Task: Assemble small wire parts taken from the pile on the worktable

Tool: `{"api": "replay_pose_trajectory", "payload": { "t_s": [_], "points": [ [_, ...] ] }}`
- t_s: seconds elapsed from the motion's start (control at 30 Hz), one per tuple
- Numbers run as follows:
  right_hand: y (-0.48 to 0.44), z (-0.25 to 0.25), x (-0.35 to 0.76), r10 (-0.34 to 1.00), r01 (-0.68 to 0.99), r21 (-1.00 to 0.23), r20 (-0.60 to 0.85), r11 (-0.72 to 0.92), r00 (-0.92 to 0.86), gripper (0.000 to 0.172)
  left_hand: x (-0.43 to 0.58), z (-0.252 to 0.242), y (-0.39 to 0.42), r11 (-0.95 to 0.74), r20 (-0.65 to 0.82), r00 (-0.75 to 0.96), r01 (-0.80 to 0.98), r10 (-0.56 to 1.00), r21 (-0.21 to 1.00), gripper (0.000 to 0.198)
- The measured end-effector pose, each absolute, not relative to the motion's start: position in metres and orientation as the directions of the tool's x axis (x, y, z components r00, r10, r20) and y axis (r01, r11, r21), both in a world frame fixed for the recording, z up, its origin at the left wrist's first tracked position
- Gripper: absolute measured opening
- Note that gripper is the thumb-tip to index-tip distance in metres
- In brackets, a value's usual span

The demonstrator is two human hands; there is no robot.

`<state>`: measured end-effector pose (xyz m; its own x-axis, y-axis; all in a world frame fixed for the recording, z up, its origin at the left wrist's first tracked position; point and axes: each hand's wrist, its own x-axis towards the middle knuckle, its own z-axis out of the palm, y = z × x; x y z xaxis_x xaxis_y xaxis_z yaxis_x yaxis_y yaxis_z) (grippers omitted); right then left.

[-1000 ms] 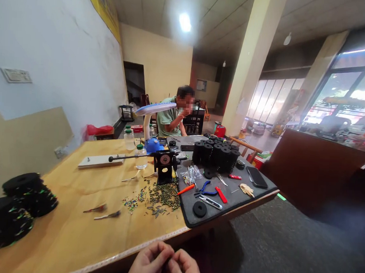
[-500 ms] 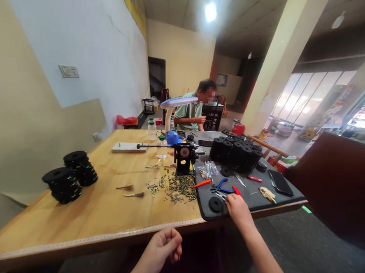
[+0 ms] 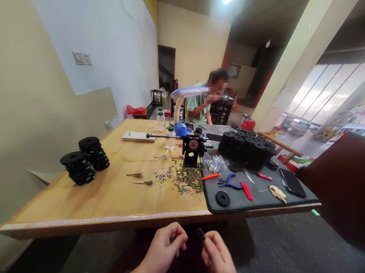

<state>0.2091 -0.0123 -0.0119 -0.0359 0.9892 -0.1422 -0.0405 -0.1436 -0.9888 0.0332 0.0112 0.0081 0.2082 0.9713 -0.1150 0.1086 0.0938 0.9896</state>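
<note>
Both my hands are low in front of the table's near edge. My left hand (image 3: 164, 250) is curled, thumb and fingers pinched on something too small to make out. My right hand (image 3: 220, 258) is closed around a small dark tool (image 3: 201, 233) whose tip sticks out toward the left hand. The two hands are a short gap apart. On the table ahead lies a dark grey mat (image 3: 259, 199) with blue-handled pliers (image 3: 229, 182), red-handled tools (image 3: 246, 190) and a black disc (image 3: 222, 198).
The wooden table (image 3: 104, 197) carries a black winding device (image 3: 192, 149), scattered small beads (image 3: 184, 180), black spools at left (image 3: 85, 160), stacked black spools (image 3: 246, 149), a phone (image 3: 292, 182), bottles and a lamp. A person sits at the far end. A dark counter stands at right.
My right hand reached out to the tools on the mat, then came back to my lap holding a small dark tool. The camera view shifted so the table sits further right.
</note>
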Motion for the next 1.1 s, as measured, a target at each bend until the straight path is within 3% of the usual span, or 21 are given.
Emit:
{"api": "replay_pose_trajectory", "payload": {
  "t_s": [0.13,0.4,0.63,1.1],
  "points": [
    [-0.024,-0.023,0.183,0.951,-0.101,-0.952,-0.275,-0.29,-0.141,0.053,0.031,0.009,0.006,-0.04,-0.029,0.217,0.306,0.976,0.951,0.024],
    [-0.02,-0.015,0.182,0.915,-0.159,-0.909,-0.356,-0.386,-0.19,0.053,0.032,0.009,0.004,-0.143,0.016,0.274,0.45,0.962,0.882,0.022],
    [-0.021,-0.013,0.183,0.922,-0.198,-0.905,-0.342,-0.376,-0.184,0.051,0.033,0.009,0.003,-0.107,-0.049,0.301,0.483,0.952,0.869,0.019],
    [-0.017,-0.016,0.183,0.929,-0.208,-0.91,-0.33,-0.36,-0.166,0.054,0.034,0.008,0.003,-0.125,-0.044,0.323,0.486,0.946,0.865,0.019]
  ]
}}
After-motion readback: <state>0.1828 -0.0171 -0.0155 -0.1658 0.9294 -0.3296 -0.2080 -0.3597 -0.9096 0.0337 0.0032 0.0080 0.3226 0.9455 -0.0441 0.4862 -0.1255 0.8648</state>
